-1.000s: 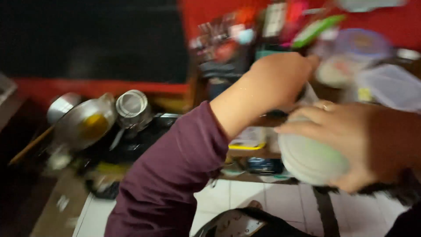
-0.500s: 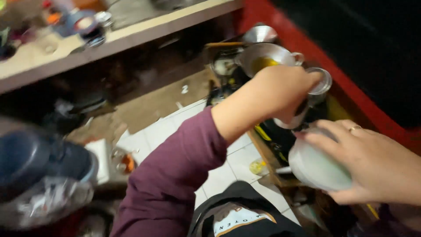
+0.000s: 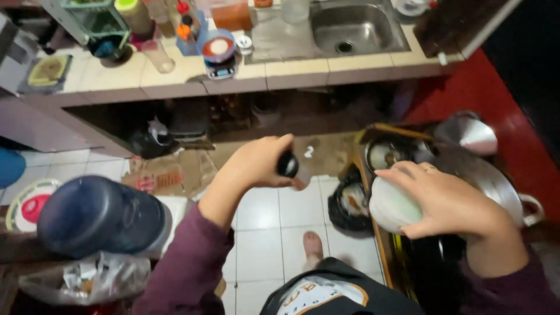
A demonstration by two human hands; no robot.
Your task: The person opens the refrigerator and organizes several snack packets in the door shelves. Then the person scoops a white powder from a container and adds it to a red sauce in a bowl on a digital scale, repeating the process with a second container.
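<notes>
Two hands are raised over a white tiled floor (image 3: 262,233), each closed on something. The left hand (image 3: 256,163) is wrapped around a small dark-capped bottle (image 3: 290,165) — its fingers are curled tight on it, and only the black cap and a bit of pale body show past the knuckles, so what kind of bottle it is I cannot tell. The right hand (image 3: 446,201) grips a pale round bowl (image 3: 392,205) from above and behind, fingers spread over its rim and a ring on one of them; the bowl sits tilted, its open side hidden under the palm. Bottle and bowl are near one another but apart, the bottle to the left of the bowl and a little higher.

Just under the right hand lie stacked metal pots (image 3: 484,175), and at their left edge a dark pan (image 3: 350,201) rests on the floor. A bare foot (image 3: 312,245) shows on the tiles between the arms. At the lower left corner stands a large dark blue jug (image 3: 99,213) above a crumpled plastic bag (image 3: 87,274). Along the far edge runs a tiled counter (image 3: 291,73) — a steel sink (image 3: 350,26) is set in its right part, a blue bowl on a small scale (image 3: 217,49) near its middle
</notes>
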